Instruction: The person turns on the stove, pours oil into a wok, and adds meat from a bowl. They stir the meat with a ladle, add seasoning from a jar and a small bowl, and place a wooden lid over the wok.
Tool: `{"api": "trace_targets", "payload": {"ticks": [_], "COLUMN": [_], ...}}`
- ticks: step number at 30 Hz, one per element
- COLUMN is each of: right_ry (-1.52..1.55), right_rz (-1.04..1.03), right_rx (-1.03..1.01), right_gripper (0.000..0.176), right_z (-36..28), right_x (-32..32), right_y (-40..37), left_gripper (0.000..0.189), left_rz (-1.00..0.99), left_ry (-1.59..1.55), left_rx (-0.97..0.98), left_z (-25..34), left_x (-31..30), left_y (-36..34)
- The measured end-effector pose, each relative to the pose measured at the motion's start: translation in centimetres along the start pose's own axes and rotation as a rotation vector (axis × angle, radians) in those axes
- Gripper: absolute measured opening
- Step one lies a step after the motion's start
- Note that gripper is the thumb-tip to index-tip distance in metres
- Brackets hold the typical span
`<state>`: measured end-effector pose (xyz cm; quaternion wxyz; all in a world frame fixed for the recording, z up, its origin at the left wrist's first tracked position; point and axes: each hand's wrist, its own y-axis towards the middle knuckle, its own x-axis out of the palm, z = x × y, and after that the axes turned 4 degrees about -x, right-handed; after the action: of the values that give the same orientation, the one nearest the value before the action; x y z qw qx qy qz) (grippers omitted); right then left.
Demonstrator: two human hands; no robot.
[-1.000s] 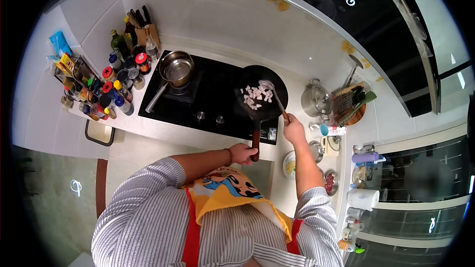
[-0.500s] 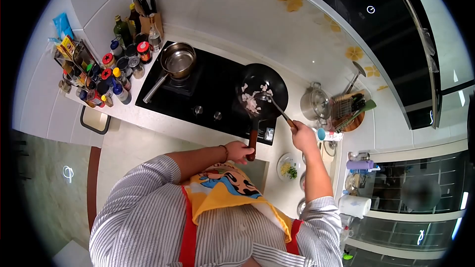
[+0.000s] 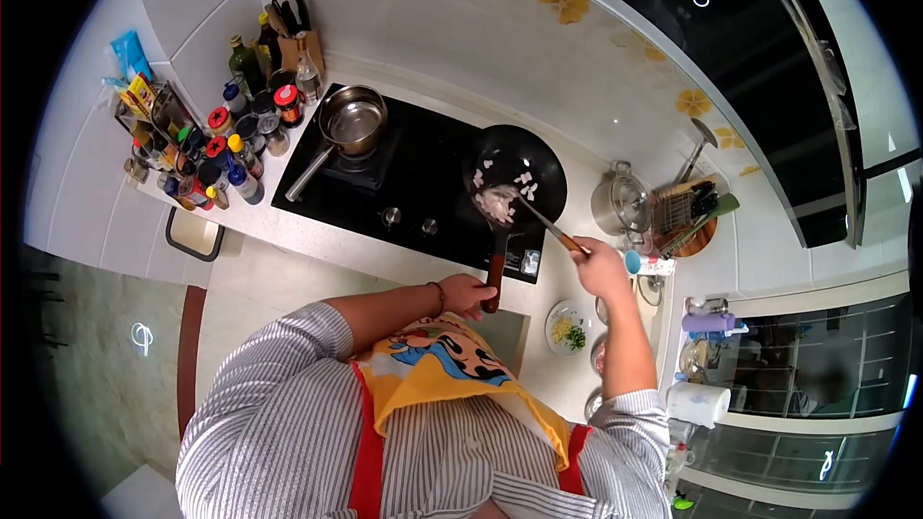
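Head view: L hand (image 3: 468, 295) closed round the handle (image 3: 495, 277) of the wok (image 3: 540, 168), near its end; R hand (image 3: 603, 267) closed round the grip of the utensil (image 3: 550, 226). Wok sits on the R side of the hob (image 3: 423, 149), handle twd the person. Pale pcs (image 3: 497, 204) are in it, mostly bunched on the handle side, a few apart nearer the middle; utensil tip is at the bunch, partly hidden.

Step in hand, my read: turning/spreading the pcs. Next move calls for a firm L hold so wok doesn't swivel, + a low, flat sweep w/ the R to part the bunch w/o spilling over the rim.

Pose: L forearm comes in from the left, about level across the view, elbow bent. R forearm reaches fwd beside the plate (image 3: 552, 341), wrist above the counter, utensil slanting down-left into wok.
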<state>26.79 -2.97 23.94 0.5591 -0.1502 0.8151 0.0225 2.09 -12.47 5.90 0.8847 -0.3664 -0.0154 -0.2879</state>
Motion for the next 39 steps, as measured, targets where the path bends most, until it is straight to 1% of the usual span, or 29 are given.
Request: {"api": "trace_targets", "payload": {"ticks": [3, 6, 8, 11, 12, 14, 15, 16, 18, 19, 20, 22, 23, 24, 25, 26, 29, 31, 34, 36, 39], "right_ry": [-0.202, -0.246, -0.229, -0.085, -0.079, 0.088, 0.181, 0.182, 0.338, 0.348, 0.349, 0.17, 0.048, 0.049, -0.046, -0.14, -0.228, -0.23, -0.196, -0.017, 0.125], "right_rz": [-0.043, -0.06, -0.034, 0.137, 0.138, 0.24, 0.218, 0.222, 0.123, 0.072, 0.07, -0.013, 0.038, 0.036, 0.023, 0.012, 0.007, 0.034, 0.095, 0.201, 0.186], "right_rx": [-0.047, -0.05, -0.038, 0.057, 0.06, 0.083, 0.145, 0.146, 0.135, 0.126, 0.127, 0.08, 0.0, 0.003, 0.01, 0.016, 0.018, 0.017, -0.001, 0.062, 0.112], "right_gripper": [0.03, 0.029, 0.028, 0.029, 0.029, 0.03, 0.033, 0.033, 0.037, 0.037, 0.037, 0.034, 0.031, 0.031, 0.03, 0.029, 0.026, 0.025, 0.024, 0.026, 0.03], "right_z": [-1.3, -1.2, 0.5, 2.2, 2.9, 4.5, 5.4, 6.3, 6.8, 7.4, 6.5, 2.3, 0.6, 0.0, -0.3, -0.5, -0.6, -0.5, 2.0, 2.9, 4.8], "right_x": [-3.6, -1.8, 0.6, 3.0, 4.2, 6.7, 8.2, 9.6, 11.2, 11.4, 10.1, 4.6, 2.0, -0.1, -2.0, -2.9, -3.4, -1.5, 2.4, 4.6, 8.3], "right_y": [-1.9, -1.2, 0.3, 2.7, 3.4, 5.2, 6.1, 6.6, 6.6, 6.3, 5.4, 2.4, 0.9, 0.0, -0.8, -1.1, -1.7, -0.9, 1.8, 3.6, 5.7], "left_gripper": [0.053, 0.053, 0.053, 0.054, 0.054, 0.054, 0.054, 0.053, 0.053, 0.053, 0.053, 0.053, 0.053, 0.053, 0.052, 0.052, 0.051, 0.051, 0.052, 0.052, 0.053], "left_rz": [-0.002, -0.002, 0.0, 0.014, 0.029, 0.041, 0.042, 0.044, 0.038, 0.033, 0.033, 0.019, 0.017, 0.022, 0.028, 0.027, 0.029, 0.037, 0.047, 0.059, 0.074], "left_ry": [0.013, 0.012, -0.002, 0.029, 0.029, 0.04, 0.027, 0.012, 0.001, -0.014, -0.015, -0.03, -0.031, -0.025, -0.017, -0.016, -0.022, -0.012, -0.021, -0.019, -0.026], "left_rx": [-0.007, -0.014, -0.009, -0.013, -0.025, -0.037, -0.04, -0.045, -0.04, -0.037, -0.04, -0.026, -0.029, -0.031, -0.032, -0.032, -0.027, -0.019, -0.025, -0.028, -0.031], "left_z": [0.5, 0.4, 0.6, 0.9, 0.8, 0.6, 0.4, 0.3, 0.4, 0.3, 0.2, -0.3, -0.1, 0.3, 0.5, 0.5, 0.5, 0.4, 1.0, 0.8, 0.8], "left_x": [0.1, 0.3, 0.4, 0.4, 0.5, 0.4, 0.4, 0.4, 0.5, 0.5, 0.4, 0.3, 0.4, 0.4, 0.4, 0.4, 0.5, 0.6, 0.7, 0.8, 0.9], "left_y": [-0.5, -0.1, -0.1, -0.9, -0.8, -0.4, 0.0, 0.2, 0.1, 0.0, 0.1, 0.5, 0.3, 0.0, -0.2, -0.2, -0.2, -0.1, -1.0, -1.0, -1.2]}}
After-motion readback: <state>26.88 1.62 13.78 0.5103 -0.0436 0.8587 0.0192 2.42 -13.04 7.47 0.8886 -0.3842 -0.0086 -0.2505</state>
